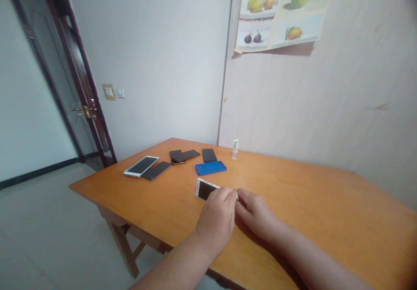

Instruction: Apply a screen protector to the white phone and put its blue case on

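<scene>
A white phone (206,188) with a dark screen stands tilted on its long edge, just above or on the wooden table; its right part is hidden behind my hands. My left hand (217,214) is closed in front of the phone, its fingertips pinched together at the right end. What those fingertips hold is hidden. My right hand (256,211) meets them there, its thumb and fingers closed around the phone's covered end. Beyond the phone lies a blue phone case (211,168).
Behind the case is a dark phone (209,155). Several dark phones (186,155) overlap to its left. A white tablet (142,166) and another dark phone (157,171) lie farther left. A small pump bottle (235,149) stands near the wall. The wooden table (309,203) extends right.
</scene>
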The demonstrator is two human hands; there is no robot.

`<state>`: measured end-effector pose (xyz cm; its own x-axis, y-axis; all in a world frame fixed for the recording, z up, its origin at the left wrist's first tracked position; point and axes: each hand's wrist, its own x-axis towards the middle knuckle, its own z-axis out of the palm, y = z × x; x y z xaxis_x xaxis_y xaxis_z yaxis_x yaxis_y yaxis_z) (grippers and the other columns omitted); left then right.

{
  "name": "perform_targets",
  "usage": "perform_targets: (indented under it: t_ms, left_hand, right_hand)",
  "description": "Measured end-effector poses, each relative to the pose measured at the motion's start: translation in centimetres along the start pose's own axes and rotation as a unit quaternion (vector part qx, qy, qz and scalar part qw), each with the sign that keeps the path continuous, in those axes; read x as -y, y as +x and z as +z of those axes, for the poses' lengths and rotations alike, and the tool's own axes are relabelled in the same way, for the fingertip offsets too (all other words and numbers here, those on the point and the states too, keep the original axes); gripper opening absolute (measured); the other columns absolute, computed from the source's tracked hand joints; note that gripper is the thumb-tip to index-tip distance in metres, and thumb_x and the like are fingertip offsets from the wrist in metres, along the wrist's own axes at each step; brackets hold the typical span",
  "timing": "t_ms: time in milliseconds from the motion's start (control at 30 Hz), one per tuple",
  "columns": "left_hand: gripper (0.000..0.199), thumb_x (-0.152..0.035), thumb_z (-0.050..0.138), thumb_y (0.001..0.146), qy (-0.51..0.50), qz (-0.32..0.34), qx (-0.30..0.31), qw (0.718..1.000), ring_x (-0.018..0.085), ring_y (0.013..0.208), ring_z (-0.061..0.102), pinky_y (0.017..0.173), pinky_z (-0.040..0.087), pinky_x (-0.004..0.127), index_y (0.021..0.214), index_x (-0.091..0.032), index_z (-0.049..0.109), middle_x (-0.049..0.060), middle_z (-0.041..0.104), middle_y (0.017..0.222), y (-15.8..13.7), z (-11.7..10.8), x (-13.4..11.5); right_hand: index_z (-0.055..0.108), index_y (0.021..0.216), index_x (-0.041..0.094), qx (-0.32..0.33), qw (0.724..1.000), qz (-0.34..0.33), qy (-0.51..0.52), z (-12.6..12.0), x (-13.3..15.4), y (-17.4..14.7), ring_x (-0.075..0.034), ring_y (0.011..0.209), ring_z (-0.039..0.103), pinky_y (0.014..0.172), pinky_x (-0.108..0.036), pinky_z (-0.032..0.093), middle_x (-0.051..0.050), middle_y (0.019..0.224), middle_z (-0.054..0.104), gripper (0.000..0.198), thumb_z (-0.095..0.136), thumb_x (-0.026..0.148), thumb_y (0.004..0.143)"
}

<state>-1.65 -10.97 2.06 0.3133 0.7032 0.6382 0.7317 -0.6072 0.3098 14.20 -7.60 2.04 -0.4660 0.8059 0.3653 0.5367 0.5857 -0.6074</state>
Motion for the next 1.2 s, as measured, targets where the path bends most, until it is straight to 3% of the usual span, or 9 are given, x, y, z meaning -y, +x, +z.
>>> perform_targets:
  t_ms: [100,300,400,500,700,800,1100,1200]
  left_hand:
    - [0.022,-0.015,0.044,0.097,-0.001,-0.004,0.0,1.0,0.023,0.099,0.06,0.089,0.05,0.038,0.107,-0.02,0.063,0.009,0.064,0.103,0.2,-0.5,0.9]
    - [0.026,-0.015,0.042,0.098,0.024,-0.06,-0.045,0.997,0.021,0.095,0.063,0.085,0.05,0.034,0.103,-0.019,0.068,0.008,0.066,0.101,0.8,-2.9,6.2]
    - [0.025,-0.015,0.043,0.097,0.03,-0.068,-0.054,0.996,0.021,0.094,0.063,0.084,0.05,0.034,0.101,-0.018,0.068,0.009,0.066,0.101,0.9,-3.5,7.3]
    - [0.025,-0.012,0.043,0.096,0.03,-0.06,-0.053,0.996,0.022,0.095,0.062,0.084,0.05,0.035,0.101,-0.019,0.067,0.009,0.065,0.1,0.7,-2.9,6.2]
    - [0.021,-0.014,0.044,0.096,0.002,0.001,-0.01,1.0,0.023,0.097,0.06,0.087,0.049,0.037,0.102,-0.019,0.064,0.009,0.064,0.099,0.4,-0.2,1.1]
    - [0.021,-0.013,0.044,0.096,0.0,0.005,0.002,1.0,0.022,0.095,0.06,0.086,0.05,0.036,0.099,-0.02,0.064,0.008,0.063,0.096,0.7,0.1,0.7]
    - [0.026,-0.016,0.043,0.097,0.03,-0.059,-0.051,0.997,0.021,0.095,0.063,0.084,0.049,0.033,0.104,-0.019,0.068,0.008,0.066,0.101,1.0,-3.1,7.6]
    - [0.025,-0.017,0.043,0.097,0.043,-0.072,-0.062,0.995,0.021,0.093,0.063,0.084,0.05,0.034,0.101,-0.018,0.068,0.009,0.066,0.1,0.9,-3.6,8.6]
  right_hand:
    - [0.053,0.08,0.021,0.002,1.0,0.006,-0.012,0.0,-0.1,0.0,-0.015,0.069,0.057,0.062,-0.026,0.038,0.0,0.076,0.063,0.019,0.045,0.029,0.095]
    - [0.053,0.079,0.021,0.008,0.998,0.041,-0.04,-0.2,0.2,0.1,-0.014,0.065,0.056,0.058,-0.025,0.035,0.0,0.072,0.062,0.022,0.045,0.033,0.096]
    - [0.052,0.078,0.021,0.007,0.998,0.041,-0.039,-0.2,0.3,0.1,-0.014,0.065,0.056,0.058,-0.025,0.035,0.0,0.072,0.063,0.024,0.045,0.034,0.096]
    - [0.053,0.077,0.021,0.004,0.998,0.04,-0.038,-0.1,0.3,0.2,-0.014,0.065,0.056,0.058,-0.026,0.035,0.0,0.072,0.063,0.024,0.045,0.034,0.095]
    - [0.053,0.079,0.02,0.0,1.0,0.013,-0.012,0.0,-0.1,0.1,-0.015,0.069,0.058,0.061,-0.026,0.038,-0.001,0.076,0.065,0.02,0.045,0.031,0.095]
    - [0.053,0.08,0.021,0.001,1.0,0.011,-0.009,0.0,-0.3,0.1,-0.016,0.07,0.058,0.063,-0.027,0.039,-0.001,0.077,0.065,0.02,0.045,0.031,0.095]
    - [0.052,0.078,0.021,0.011,0.997,0.054,-0.049,-0.3,0.0,0.1,-0.015,0.066,0.057,0.059,-0.026,0.036,-0.001,0.073,0.064,0.023,0.045,0.036,0.095]
    - [0.053,0.078,0.021,0.01,0.997,0.054,-0.054,-0.3,0.1,0.1,-0.015,0.066,0.057,0.059,-0.026,0.036,-0.001,0.073,0.064,0.024,0.045,0.036,0.095]
